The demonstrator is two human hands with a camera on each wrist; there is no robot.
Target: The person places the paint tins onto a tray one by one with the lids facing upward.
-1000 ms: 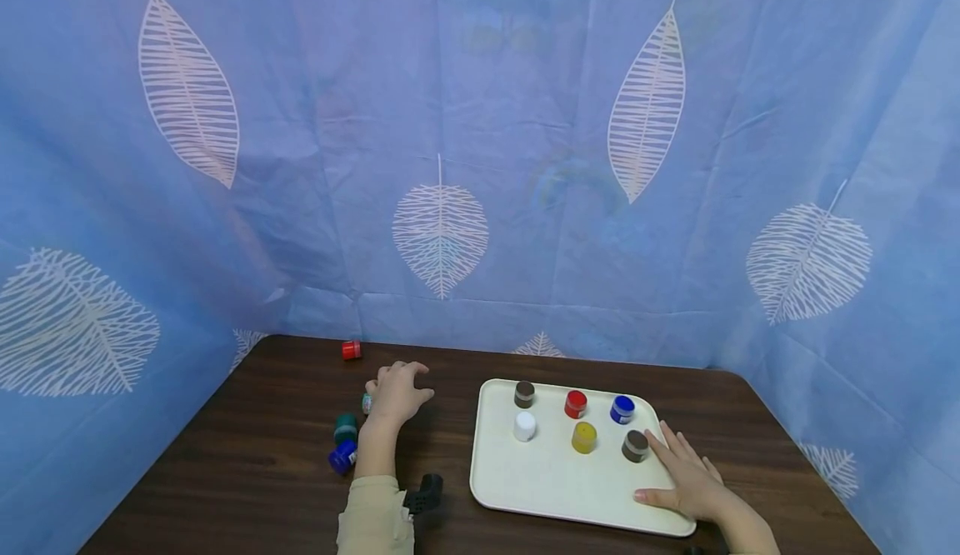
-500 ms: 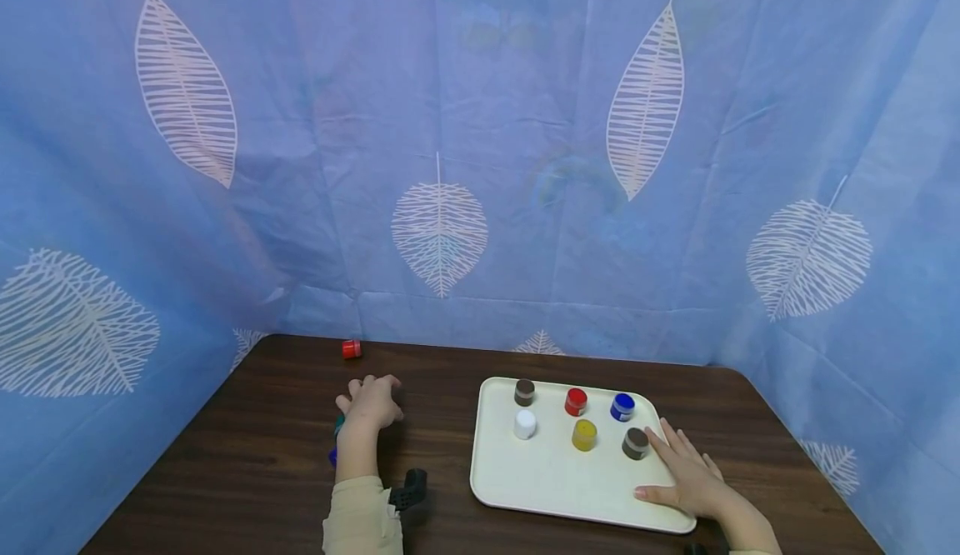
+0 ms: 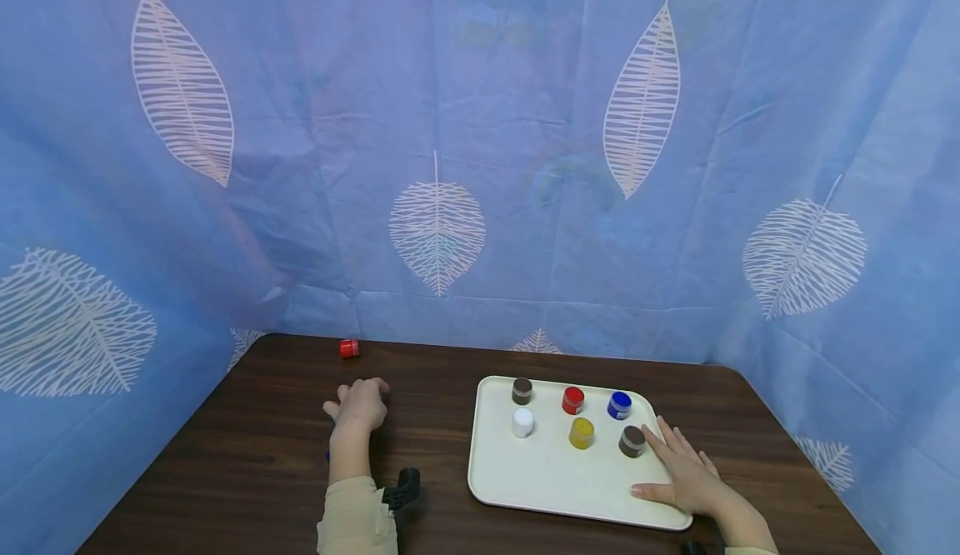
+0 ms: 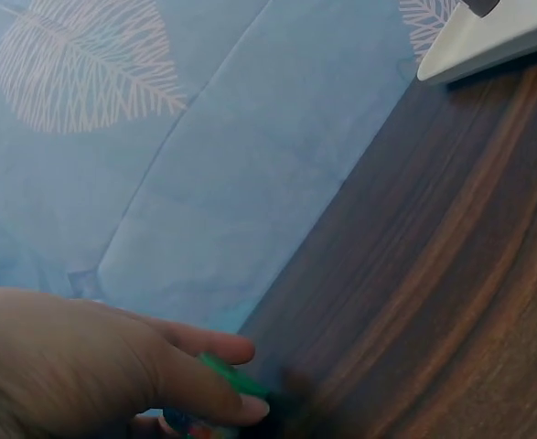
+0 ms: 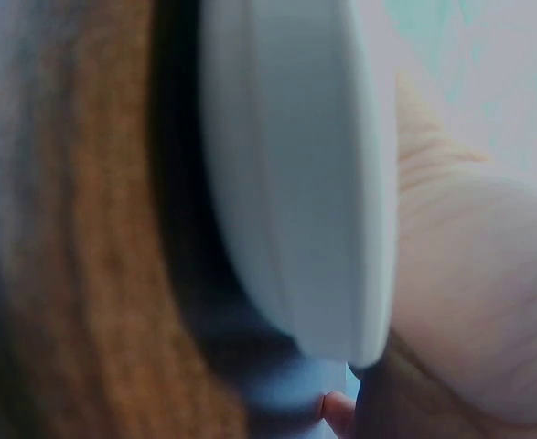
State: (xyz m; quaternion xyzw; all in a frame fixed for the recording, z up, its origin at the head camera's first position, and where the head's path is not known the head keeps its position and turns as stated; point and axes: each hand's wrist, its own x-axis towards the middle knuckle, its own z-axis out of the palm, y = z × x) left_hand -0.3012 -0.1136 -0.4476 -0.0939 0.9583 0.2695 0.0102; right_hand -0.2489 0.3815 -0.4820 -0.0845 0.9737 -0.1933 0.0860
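On the left part of the table, my left hand [image 3: 358,405] pinches a small green-lidded paint jar [image 4: 231,373] between thumb and fingers; the hand hides most of it. A sliver of a blue jar [image 3: 327,456] shows beside that wrist. My right hand [image 3: 686,480] rests with spread fingers over the right edge of a cream tray [image 3: 555,488]. Its fingertips are close to a brown jar [image 3: 632,442]. Also standing on the tray are a yellow jar [image 3: 581,433], a white jar [image 3: 522,422], a red jar [image 3: 573,400], a blue-lidded jar [image 3: 619,405] and another brown jar [image 3: 522,390].
A red jar [image 3: 349,348] lies on its side near the back left edge of the dark wooden table [image 3: 225,472]. Behind the table hangs a blue cloth [image 3: 510,230] with white leaf prints.
My left hand has moved left and closed in on the green-lidded jar, covering the jars beside it. The right hand stays on the tray edge.
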